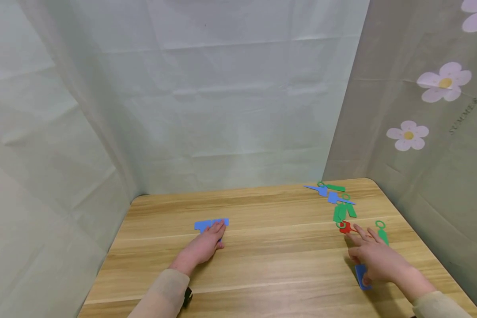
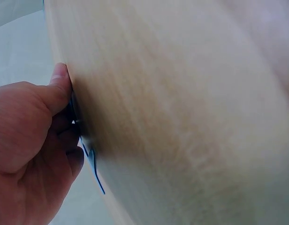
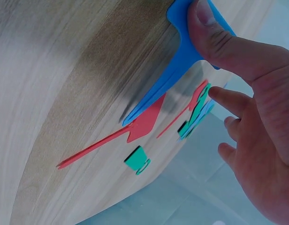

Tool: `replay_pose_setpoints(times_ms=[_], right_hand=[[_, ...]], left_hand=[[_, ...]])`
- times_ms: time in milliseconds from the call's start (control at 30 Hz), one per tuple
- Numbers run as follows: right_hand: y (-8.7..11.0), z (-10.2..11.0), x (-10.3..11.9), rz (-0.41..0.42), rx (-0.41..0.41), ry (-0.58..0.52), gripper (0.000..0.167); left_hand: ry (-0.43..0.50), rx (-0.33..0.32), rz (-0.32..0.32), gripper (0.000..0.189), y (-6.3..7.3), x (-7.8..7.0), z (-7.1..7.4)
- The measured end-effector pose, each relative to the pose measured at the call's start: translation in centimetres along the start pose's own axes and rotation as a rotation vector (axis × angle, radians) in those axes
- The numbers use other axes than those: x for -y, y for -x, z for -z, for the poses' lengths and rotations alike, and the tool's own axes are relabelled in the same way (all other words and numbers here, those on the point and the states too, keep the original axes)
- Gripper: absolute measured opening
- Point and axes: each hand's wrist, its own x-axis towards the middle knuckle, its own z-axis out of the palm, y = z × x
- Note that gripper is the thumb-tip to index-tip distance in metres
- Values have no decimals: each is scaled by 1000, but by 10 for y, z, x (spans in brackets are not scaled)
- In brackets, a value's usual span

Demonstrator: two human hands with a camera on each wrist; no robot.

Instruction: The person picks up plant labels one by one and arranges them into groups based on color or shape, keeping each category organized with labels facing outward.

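The held blue tag (image 3: 187, 55) sits pinched in the right hand (image 1: 378, 261), the thumb flat on its wide head and its pointed stem slanting out past the hand (how the fingers meet it from behind cannot be seen). That hand reaches in from the right, its other fingers spread forward over the table (image 1: 270, 265). The left hand (image 1: 204, 246) reaches forward on the left, fingers nearly straight and close together, resting on a pair of blue tags (image 1: 202, 225) whose heads lie side by side and whose stems it mostly hides. Under the held tag's tip, in the right wrist view, a red tag (image 3: 147, 123) is partly covered; a second red tag (image 3: 197, 94) lies beyond. A ringed green tag (image 1: 383, 236) is just beside the right fingers; farther off lie a cluster of green tags (image 1: 341, 212) and two more blue tags (image 1: 332, 197), before the hanging cloth (image 1: 230, 110).
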Motion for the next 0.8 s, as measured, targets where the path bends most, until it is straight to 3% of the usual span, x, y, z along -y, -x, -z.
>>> replay_pose_setpoints(times_ms=[300, 533, 800], right_hand=[[0, 8, 3, 5, -3, 57, 59], [-2, 14, -2, 63, -46, 67, 45], [-9, 29, 4, 6, -65, -4, 25]], left_hand=[[9, 3, 4, 62, 0, 0, 0], [12, 7, 5, 62, 1, 0, 0], [24, 5, 5, 62, 1, -2, 2]])
